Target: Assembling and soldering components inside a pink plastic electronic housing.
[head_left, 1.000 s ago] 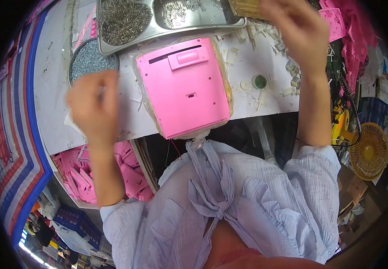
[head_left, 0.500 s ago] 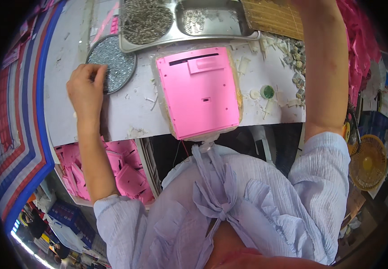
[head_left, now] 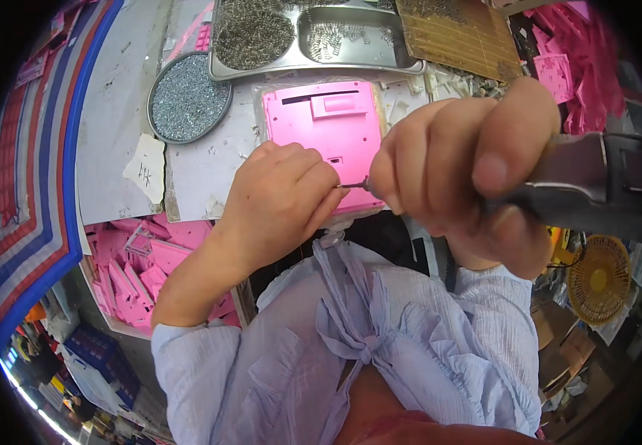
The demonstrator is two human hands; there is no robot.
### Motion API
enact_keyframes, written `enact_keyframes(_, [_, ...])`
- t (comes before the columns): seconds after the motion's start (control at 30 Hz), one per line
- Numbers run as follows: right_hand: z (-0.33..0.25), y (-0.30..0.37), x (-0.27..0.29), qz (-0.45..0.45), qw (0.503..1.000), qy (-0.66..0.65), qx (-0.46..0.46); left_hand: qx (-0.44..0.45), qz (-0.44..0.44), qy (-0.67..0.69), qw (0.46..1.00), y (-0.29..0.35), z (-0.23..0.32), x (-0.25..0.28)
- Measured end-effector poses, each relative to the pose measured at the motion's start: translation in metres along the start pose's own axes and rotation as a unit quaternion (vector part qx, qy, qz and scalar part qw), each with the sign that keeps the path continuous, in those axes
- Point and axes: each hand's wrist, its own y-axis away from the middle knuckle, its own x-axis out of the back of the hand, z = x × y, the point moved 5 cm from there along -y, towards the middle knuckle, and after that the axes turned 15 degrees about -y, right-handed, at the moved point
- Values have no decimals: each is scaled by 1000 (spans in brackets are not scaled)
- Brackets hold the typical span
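My right hand (head_left: 462,159) is wrapped round a dark powered screwdriver (head_left: 595,170), close to the camera. Its thin bit (head_left: 354,185) points left across a flat pink plastic panel (head_left: 317,132). My left hand (head_left: 280,193) is closed, with its fingertips pinched at the bit's tip; whatever sits between them is too small to make out. The panel lies on a plastic-wrapped pad (head_left: 347,220) at the table's near edge, its lower part partly covered by my hands. A slot, a raised block and small holes show on it.
A round dish (head_left: 180,139) of small shiny metal pieces stands back left. Behind the panel is a steel tray (head_left: 365,68) with small springs, beside brown cardboard (head_left: 462,52). Pink plastic parts (head_left: 143,274) fill a box below left. A torn paper (head_left: 145,169) hangs near the edge.
My left hand has moved from the round dish right and nearer, over the panel. My right hand has come down from the upper right with the screwdriver, its bit meeting the left fingertips.
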Motion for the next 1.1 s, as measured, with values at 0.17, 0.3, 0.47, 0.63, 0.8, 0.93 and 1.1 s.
enact_keyframes(0.17, [16,-2,-3,27,998,-53,-15,-47,-33,22,998,-6,0,3])
enact_keyframes(0.3, [21,-1,-6,47,997,-62,-30,-51,-59,28,997,-5,-4,3])
enact_keyframes(0.47, [10,-1,2,8,997,-69,-37,-4,-115,56,992,-1,-16,7])
enact_keyframes(0.63, [0,6,5,35,998,-49,-21,86,18,181,980,9,-5,-2])
enact_keyframes(0.8, [-12,9,7,23,999,-36,-7,133,127,321,929,6,13,-26])
enact_keyframes(0.93, [-12,15,5,34,999,-37,-15,63,116,246,960,0,21,-18])
enact_keyframes(1.1, [-4,21,1,78,995,-50,-37,-26,49,130,990,-7,26,-12])
